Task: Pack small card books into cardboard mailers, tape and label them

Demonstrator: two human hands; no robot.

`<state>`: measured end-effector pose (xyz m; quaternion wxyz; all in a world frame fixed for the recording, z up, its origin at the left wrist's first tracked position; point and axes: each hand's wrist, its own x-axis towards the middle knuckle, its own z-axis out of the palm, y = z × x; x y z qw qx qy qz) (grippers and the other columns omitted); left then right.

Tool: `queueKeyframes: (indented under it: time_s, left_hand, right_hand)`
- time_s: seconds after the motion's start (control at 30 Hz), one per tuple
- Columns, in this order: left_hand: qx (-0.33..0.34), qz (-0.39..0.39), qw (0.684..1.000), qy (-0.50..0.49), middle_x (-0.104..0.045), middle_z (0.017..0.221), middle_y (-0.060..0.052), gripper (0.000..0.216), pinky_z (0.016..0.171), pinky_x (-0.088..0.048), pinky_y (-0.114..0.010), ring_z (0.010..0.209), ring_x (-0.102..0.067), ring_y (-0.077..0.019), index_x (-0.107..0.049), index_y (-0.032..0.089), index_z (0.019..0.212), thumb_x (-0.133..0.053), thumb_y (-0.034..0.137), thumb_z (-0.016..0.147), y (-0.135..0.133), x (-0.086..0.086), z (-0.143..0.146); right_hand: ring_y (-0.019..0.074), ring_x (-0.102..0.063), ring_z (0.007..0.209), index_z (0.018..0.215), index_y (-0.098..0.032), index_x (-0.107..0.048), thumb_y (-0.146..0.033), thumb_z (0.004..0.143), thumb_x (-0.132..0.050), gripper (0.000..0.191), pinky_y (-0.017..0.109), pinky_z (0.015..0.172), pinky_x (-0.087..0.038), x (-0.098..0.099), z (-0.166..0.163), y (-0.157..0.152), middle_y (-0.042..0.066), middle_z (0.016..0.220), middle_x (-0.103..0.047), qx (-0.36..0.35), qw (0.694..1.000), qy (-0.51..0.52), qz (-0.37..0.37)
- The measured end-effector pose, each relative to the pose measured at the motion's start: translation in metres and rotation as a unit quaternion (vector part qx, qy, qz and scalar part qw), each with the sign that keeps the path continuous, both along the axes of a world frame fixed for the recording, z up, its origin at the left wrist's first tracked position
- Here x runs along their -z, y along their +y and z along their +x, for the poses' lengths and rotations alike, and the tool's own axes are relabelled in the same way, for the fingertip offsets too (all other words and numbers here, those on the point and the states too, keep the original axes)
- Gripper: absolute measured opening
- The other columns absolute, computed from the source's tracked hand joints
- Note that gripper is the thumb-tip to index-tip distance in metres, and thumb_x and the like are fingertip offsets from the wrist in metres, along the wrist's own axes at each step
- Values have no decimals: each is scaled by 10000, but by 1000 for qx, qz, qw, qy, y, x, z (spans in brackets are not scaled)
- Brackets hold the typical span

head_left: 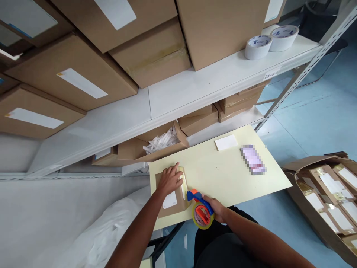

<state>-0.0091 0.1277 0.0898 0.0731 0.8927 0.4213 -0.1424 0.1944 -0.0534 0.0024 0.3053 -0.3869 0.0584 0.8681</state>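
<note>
A small brown cardboard box (178, 203) with a white label lies at the near left corner of a pale yellow table (223, 175). My left hand (170, 179) presses flat on top of the box, fingers spread. My right hand (216, 208) grips a tape dispenser (201, 211) with a blue and orange handle and a roll of clear tape. The dispenser's head touches the right side of the box, where a strip of tape runs along the box edge.
A white card (226, 142) and a blurred-out flat item (253, 159) lie farther along the table. White shelving (178, 93) holds large brown cartons and two tape rolls (270, 41). An open carton of small labelled boxes (329, 193) stands on the blue floor at right.
</note>
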Motion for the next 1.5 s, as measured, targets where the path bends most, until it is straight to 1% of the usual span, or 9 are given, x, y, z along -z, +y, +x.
queueKeyframes:
  time_s: [0.23,0.33,0.4,0.53,0.73,1.0,1.17,1.3,1.5]
  left_hand:
    - [-185,85,979,-10,-474,1530,-70,229,942,-465,-458,1174,-553,-315,-718,270,993,-501,306,928,-7,21,6]
    - [-275,102,956,-9,-487,1511,-73,246,908,-488,-448,1184,-552,-317,-715,266,965,-472,290,934,-6,22,-3]
    - [-310,103,945,-16,-496,1498,-81,265,905,-497,-462,1196,-551,-327,-715,263,954,-452,283,937,-4,23,-11]
    - [-291,100,950,-54,-496,1493,-116,269,987,-474,-500,1253,-537,-337,-721,248,991,-460,269,931,-3,27,-19]
    - [-152,112,973,-133,-544,1460,-131,329,1212,-230,-546,1410,-426,-297,-677,212,1176,-421,274,978,-10,26,5]
    - [35,-121,984,-127,-726,1127,-85,373,1127,-329,-486,1105,-624,-274,-687,244,1185,-624,446,878,-47,15,49]
    - [-35,-131,988,-79,-743,1071,-77,272,981,-428,-419,1046,-647,-256,-727,264,1086,-532,243,898,-56,19,56]
    - [-57,-148,983,-97,-735,1138,-60,334,978,-456,-408,1081,-646,-265,-695,281,1188,-601,293,868,-59,22,55]
    - [-197,-145,945,-218,-527,1496,-56,639,951,-511,-355,1049,-668,-199,-442,295,1478,-594,312,857,-58,15,59]
  right_hand:
    - [234,-728,801,1010,-100,-709,-569,946,-543,502,433,933,-547,8,45,34,122,904,-773,-60,998,-1,-23]
    - [220,-710,721,955,-75,-724,-505,904,-647,440,389,867,-556,12,65,25,131,841,-764,-111,991,-78,0]
    - [216,-706,723,954,-79,-730,-491,879,-691,421,372,851,-554,13,73,15,131,849,-766,-92,989,-115,26]
    - [221,-713,804,972,-118,-729,-584,910,-605,486,380,889,-549,6,82,14,111,899,-766,-4,996,-85,33]
    - [202,-695,771,974,-127,-733,-563,901,-634,453,374,889,-542,-9,98,42,92,872,-759,-39,994,-93,41]
    - [203,-694,773,976,-122,-731,-566,881,-665,459,369,871,-546,-10,110,45,99,891,-763,-64,988,-133,52]
    - [221,-700,781,971,-104,-722,-561,867,-681,471,393,868,-551,-10,119,44,123,898,-762,-65,985,-146,60]
    - [230,-700,806,925,-133,-712,-577,897,-626,454,402,883,-550,-13,143,49,116,897,-756,-27,988,-143,46]
    - [238,-700,834,959,-145,-713,-598,912,-586,472,397,884,-551,-20,165,70,115,926,-751,-9,990,-124,71]
